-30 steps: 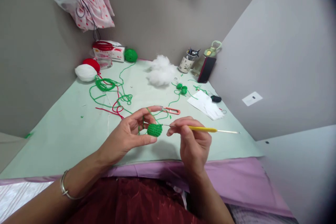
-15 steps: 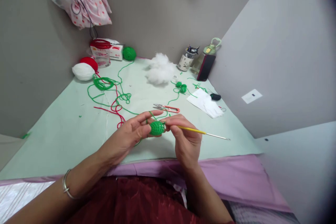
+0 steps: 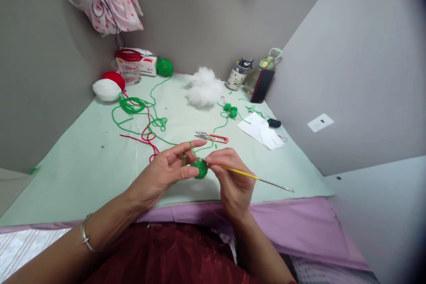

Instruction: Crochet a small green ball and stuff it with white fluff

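Note:
A small round green crocheted piece (image 3: pixel 200 169) is pinched between the thumb and fingers of my left hand (image 3: pixel 163 169). Green yarn runs over the raised forefinger of that hand and down to the piece. My right hand (image 3: pixel 233 179) grips a crochet hook (image 3: pixel 242 172) with a yellow handle, its metal rear end pointing to the lower right. The hook's working tip is at the top edge of the piece, too small to make out. Just beyond my hands lie orange-handled thread snips (image 3: pixel 213 137).
Loose green yarn (image 3: pixel 132 104) and red yarn (image 3: pixel 146 137) tangle at the left, before white (image 3: pixel 106 90) and green (image 3: pixel 164 67) balls. White stuffing (image 3: pixel 204 88), a pen cup (image 3: pixel 236 77), a phone (image 3: pixel 262 86), small green pieces (image 3: pixel 233 112) and white tissue (image 3: pixel 259 131) stand or lie farther back.
The green piece has tilted and dropped slightly, showing a rounder face. My right hand has shifted a little, and the hook's rear end has moved lower.

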`<state>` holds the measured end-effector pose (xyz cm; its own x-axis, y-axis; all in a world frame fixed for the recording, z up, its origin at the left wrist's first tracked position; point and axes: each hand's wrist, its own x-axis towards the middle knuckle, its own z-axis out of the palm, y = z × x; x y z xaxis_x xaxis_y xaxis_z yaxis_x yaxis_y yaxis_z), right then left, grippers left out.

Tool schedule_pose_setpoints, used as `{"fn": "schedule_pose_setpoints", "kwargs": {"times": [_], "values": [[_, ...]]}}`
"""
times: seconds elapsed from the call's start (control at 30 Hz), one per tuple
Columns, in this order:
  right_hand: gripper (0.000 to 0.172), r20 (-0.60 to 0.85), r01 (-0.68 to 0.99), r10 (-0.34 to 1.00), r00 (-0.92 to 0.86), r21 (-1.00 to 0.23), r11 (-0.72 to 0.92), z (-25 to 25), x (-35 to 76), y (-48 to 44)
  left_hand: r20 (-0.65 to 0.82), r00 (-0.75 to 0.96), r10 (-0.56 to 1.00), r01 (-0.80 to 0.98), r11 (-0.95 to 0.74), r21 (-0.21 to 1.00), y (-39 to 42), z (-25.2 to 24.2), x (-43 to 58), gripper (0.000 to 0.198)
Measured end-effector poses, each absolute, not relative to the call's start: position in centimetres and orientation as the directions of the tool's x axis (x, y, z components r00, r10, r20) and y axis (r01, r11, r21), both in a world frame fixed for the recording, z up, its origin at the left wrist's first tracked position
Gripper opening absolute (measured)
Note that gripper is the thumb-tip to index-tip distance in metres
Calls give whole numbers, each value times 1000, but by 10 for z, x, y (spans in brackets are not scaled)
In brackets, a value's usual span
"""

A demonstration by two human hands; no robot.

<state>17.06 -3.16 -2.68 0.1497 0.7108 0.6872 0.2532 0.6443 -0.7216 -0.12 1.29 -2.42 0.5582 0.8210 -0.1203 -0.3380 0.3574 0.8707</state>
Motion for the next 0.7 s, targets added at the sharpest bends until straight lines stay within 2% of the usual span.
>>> {"fn": "schedule_pose_setpoints", "kwargs": {"times": [0.23,0.3,0.37,0.43,0.47,0.5,0.53,0.57,0.63,0.7], "values": [[14,677,247,735,39,-719,649,-24,179,-30,-112,619,777,-236,321,917,22,-20,-7,76],[16,692,295,721,27,-695,656,-27,179,-31,-111,619,778,-225,310,924,22,-20,-7,77],[22,763,476,647,16,-575,666,-34,176,-32,-92,587,804,-250,288,924,18,-20,-5,75],[30,869,692,494,-36,-335,640,-45,171,-34,-87,533,842,-305,287,908,12,-21,-1,69],[32,910,748,412,-54,-236,620,-49,168,-34,-99,512,853,-337,305,890,8,-22,1,66],[34,928,766,369,-59,-194,613,-53,166,-34,-117,506,855,-371,338,865,4,-22,3,63],[34,933,749,358,-33,-215,627,-55,163,-34,-138,516,846,-400,380,834,2,-23,4,61],[34,922,697,385,23,-291,655,-55,162,-34,-155,537,829,-425,425,799,0,-24,5,59],[31,852,525,506,136,-496,692,-50,160,-33,-167,590,790,-458,497,737,-1,-25,5,56],[27,768,366,612,188,-633,682,-42,162,-34,-159,622,767,-473,529,705,0,-25,3,55]]}}
